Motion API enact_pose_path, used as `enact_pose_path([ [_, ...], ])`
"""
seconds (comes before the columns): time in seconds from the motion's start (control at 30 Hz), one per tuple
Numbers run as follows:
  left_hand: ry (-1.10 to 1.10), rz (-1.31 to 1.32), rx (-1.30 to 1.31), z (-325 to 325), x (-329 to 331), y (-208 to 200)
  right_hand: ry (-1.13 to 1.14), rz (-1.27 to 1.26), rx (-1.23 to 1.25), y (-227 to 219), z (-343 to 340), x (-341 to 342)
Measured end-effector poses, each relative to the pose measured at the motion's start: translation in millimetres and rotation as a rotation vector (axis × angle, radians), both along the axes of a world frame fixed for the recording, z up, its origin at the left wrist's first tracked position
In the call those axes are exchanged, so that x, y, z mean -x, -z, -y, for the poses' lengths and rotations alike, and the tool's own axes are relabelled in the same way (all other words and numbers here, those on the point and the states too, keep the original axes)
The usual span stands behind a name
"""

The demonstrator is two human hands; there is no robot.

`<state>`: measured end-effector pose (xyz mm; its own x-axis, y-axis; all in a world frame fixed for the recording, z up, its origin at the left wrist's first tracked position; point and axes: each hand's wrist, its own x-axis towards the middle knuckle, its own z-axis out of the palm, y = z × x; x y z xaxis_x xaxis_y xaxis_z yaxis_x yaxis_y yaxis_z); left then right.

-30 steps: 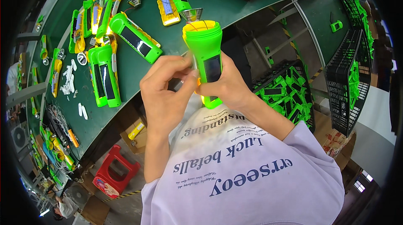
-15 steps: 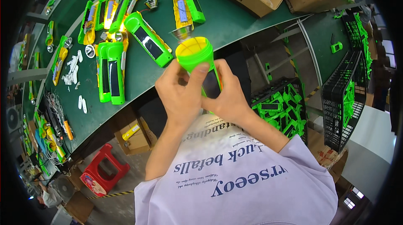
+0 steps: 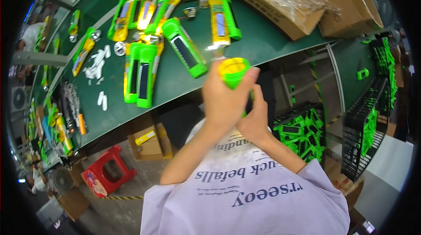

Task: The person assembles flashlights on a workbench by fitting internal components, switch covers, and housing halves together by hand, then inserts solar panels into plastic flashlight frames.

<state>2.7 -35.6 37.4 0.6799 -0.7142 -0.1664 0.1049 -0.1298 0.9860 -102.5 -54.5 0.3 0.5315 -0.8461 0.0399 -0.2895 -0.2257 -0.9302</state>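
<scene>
A green flashlight housing (image 3: 234, 77) with a yellow-lined round mouth is held upright in front of me, near the table's edge. My left hand (image 3: 222, 99) is wrapped around it just below the mouth, hiding most of its body. Lower on the housing, my right hand (image 3: 255, 116) closes around it, fingers partly hidden. A shiny reflector (image 3: 215, 53) shows just beyond the mouth, blurred. Past it on the table lies a yellow inner shell (image 3: 219, 24) with a lilac battery, beside a green housing (image 3: 230, 16). Another green housing with a dark panel (image 3: 186, 48) lies left of my hands.
More flashlight halves (image 3: 142, 70) and small white plastic parts (image 3: 97, 66) lie on the green table (image 3: 175, 92). Cardboard boxes (image 3: 280, 20) stand at the far right. A crate of green parts (image 3: 302, 132) is at lower right; a red stool (image 3: 109, 171) stands at lower left.
My left hand has closed further around the housing below its mouth, and my right hand has turned against its lower part. The whole view has shifted, so the table appears farther right and lower.
</scene>
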Motion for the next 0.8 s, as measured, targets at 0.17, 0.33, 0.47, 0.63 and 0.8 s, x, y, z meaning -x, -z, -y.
enact_pose_path([
  [0.17, 0.306, 0.634, -0.024, 6, -34, -10, -0.29, 0.488, -0.906, 8, 16, 9],
  [0.33, 0.511, 0.427, -0.306, -14, -133, -29, -0.508, 0.892, -1.55, -3, 7, 12],
  [0.47, -0.01, 0.906, -0.48, -74, -257, -20, -0.553, 1.025, -1.474, 9, 25, 23],
  [0.63, -0.12, 1.062, -0.745, -175, -369, 5, -0.55, 1.014, -1.428, 8, 36, 25],
  [0.8, -0.344, 0.915, -0.809, -202, -395, 31, -0.525, 1.009, -1.419, 12, 34, 22],
])
